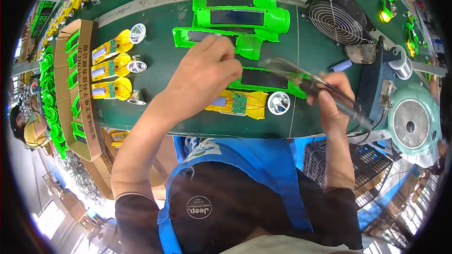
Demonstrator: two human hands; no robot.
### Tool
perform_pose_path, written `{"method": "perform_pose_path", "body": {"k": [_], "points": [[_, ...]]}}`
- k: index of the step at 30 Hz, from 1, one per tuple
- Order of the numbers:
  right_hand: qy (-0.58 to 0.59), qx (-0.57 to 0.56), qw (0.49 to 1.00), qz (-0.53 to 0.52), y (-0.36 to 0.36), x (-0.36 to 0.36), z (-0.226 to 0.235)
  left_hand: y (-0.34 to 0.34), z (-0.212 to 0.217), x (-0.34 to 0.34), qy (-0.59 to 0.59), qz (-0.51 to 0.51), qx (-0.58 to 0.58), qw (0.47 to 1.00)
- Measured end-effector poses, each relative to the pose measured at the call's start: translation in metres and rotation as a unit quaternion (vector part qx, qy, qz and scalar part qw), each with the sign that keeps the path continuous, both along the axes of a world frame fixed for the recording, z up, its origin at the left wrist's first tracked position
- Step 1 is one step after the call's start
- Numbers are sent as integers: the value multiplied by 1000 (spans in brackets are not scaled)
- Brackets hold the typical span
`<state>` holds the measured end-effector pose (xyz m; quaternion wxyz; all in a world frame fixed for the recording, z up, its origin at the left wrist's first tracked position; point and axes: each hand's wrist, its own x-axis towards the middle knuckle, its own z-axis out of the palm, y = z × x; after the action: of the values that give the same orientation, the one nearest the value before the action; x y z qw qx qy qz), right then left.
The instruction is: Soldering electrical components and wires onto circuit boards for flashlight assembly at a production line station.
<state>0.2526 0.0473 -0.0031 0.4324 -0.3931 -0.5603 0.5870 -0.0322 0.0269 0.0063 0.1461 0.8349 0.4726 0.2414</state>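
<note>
My left hand (205, 73) is over the middle of the bench, fingers closed in a pinch. Whatever they may hold is hidden. Just beyond it lies an open green plastic casing (248, 47) with a dark panel. My right hand (335, 103) grips a soldering iron (308, 86), smeared by motion and pointing left. Below its tip is another green casing (245, 79) with a dark panel. Nearest me lies a yellow lamp body (256, 106) with a green circuit board, red wires and a silver reflector (278, 103).
More green casings (235, 17) lie at the back. Several yellow lamp bodies (113, 69) stand left beside a cardboard box (87, 89). To the right are a black fan (336, 19), a blue cylindrical cell (341, 66), a solder spool (402, 65) and a pale green round fan (409, 122).
</note>
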Motion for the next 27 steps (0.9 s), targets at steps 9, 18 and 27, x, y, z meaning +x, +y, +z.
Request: {"method": "perform_pose_path", "body": {"k": [9,18,27], "points": [[-81,-139,986,36,16,-14,-11,10,-12,2,116,-53,-1,992],[-99,-137,984,56,19,-16,-9,13,-19,-2,90,-58,-17,994],[-110,-129,983,73,18,-12,-8,13,-14,-1,120,-72,-15,990]]}}
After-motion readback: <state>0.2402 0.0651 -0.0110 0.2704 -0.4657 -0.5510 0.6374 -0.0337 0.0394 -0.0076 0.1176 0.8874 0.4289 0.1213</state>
